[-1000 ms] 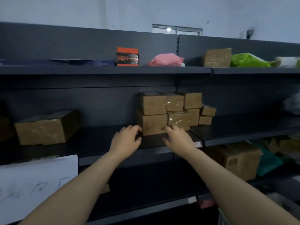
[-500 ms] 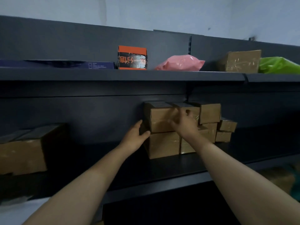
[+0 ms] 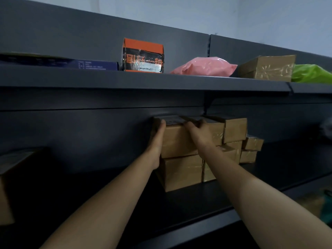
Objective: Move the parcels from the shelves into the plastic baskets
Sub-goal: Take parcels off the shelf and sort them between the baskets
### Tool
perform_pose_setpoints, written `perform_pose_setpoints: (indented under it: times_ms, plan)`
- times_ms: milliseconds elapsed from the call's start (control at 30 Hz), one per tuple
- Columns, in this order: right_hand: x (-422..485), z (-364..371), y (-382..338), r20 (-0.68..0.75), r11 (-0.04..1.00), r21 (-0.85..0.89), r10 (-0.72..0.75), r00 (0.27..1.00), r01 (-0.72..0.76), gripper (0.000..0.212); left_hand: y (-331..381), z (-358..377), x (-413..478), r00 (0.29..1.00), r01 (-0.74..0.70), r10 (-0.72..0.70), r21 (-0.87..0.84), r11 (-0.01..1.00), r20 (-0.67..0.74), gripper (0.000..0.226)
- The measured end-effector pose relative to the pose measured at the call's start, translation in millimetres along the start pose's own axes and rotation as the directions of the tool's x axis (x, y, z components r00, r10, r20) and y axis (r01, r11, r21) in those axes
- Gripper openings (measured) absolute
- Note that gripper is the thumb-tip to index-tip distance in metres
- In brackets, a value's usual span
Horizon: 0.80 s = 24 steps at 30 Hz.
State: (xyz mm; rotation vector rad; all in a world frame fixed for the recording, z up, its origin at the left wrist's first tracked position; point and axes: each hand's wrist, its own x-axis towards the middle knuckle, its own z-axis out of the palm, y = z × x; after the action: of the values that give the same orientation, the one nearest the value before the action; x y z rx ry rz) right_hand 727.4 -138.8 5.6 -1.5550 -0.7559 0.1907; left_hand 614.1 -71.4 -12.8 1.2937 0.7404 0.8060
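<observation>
Squarely, top parcel (image 3: 177, 141) sits level, face outward.

Parcels (image 3: 181, 169) stacked on lower shelf (image 3: 197, 200) — upper shelf (image 3: 143, 81) overhead.

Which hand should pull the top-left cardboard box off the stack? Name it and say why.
Right, probably. The right hand has its fingers hooked over the top edge of the top-left cardboard box, ready to draw it forward; the left hand lies flat against its left side, only steadying.
</observation>
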Motion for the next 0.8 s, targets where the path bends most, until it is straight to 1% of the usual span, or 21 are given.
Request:
perform_pose_setpoints:
  times_ms: [100,133,167,267,300,333,367,433,500,533,567,600,700,800]
  plan:
    - [-10.2,12.1,-3.1,0.076,0.996,0.059,-0.075,0.994,0.071,0.043,-4.4,-15.9,-5.8,0.990,-0.122,0.114,-0.099,0.988,-0.077,0.074]
    - [-13.9,16.3,-4.8,0.104,0.994,0.050,-0.097,0.990,0.092,0.041,-6.2,-22.7,-6.6,0.984,-0.149,0.136,-0.118,0.982,-0.116,0.061]
    - [-17.9,20.5,-7.1,0.131,0.993,0.043,-0.112,0.985,0.107,0.039,-7.7,-30.0,-8.6,0.977,-0.168,0.148,-0.130,0.977,-0.151,0.054]
    - [-30.1,28.1,-10.8,0.252,0.988,0.040,-0.157,0.955,0.152,0.030,-10.1,-53.4,-18.7,0.950,-0.190,0.130,-0.196,0.962,-0.284,0.049]
    - [-32.7,28.1,-10.8,0.282,0.981,-0.010,-0.185,0.941,0.196,0.030,-11.2,-60.8,-22.8,0.938,-0.194,0.113,-0.225,0.955,-0.329,0.048]
    - [-33.7,26.8,-8.6,0.300,0.959,-0.108,-0.219,0.928,0.261,0.032,-13.2,-68.0,-26.6,0.923,-0.203,0.101,-0.249,0.947,-0.371,0.046]
    - [-33.6,25.0,-4.7,0.311,0.921,-0.223,-0.243,0.919,0.319,0.035,-14.6,-73.0,-32.1,0.909,-0.215,0.092,-0.267,0.939,-0.407,0.044]
    - [-32.7,20.8,8.6,0.354,0.818,-0.442,-0.219,0.909,0.369,0.036,-19.0,-80.4,-42.9,0.884,-0.225,0.080,-0.269,0.936,-0.461,0.044]
    - [-33.2,17.8,25.5,0.436,0.669,-0.630,-0.117,0.892,0.396,0.036,-25.7,-86.4,-54.2,0.848,-0.243,0.096,-0.221,0.945,-0.520,0.043]
    - [-35.5,15.8,32.1,0.465,0.599,-0.688,-0.068,0.883,0.409,0.036,-30.2,-89.6,-59.1,0.829,-0.249,0.106,-0.193,0.949,-0.550,0.044]
    - [-37.8,14.1,37.0,0.481,0.551,-0.715,-0.057,0.875,0.429,0.038,-35.1,-92.3,-63.8,0.814,-0.244,0.107,-0.168,0.955,-0.570,0.047]
    - [-40.2,12.4,39.3,0.489,0.526,-0.722,-0.074,0.869,0.450,0.038,-40.8,-94.0,-68.8,0.813,-0.229,0.104,-0.150,0.962,-0.573,0.050]
    - [-44.4,11.8,37.5,0.514,0.476,-0.710,-0.153,0.844,0.518,0.042,-56.9,-89.1,-80.5,0.857,-0.153,0.076,-0.111,0.982,-0.509,0.051]
    - [-45.5,10.4,31.7,0.521,0.506,-0.697,-0.129,0.844,0.508,0.038,-66.5,-79.8,-84.9,0.877,-0.100,0.044,-0.093,0.991,-0.478,0.047]
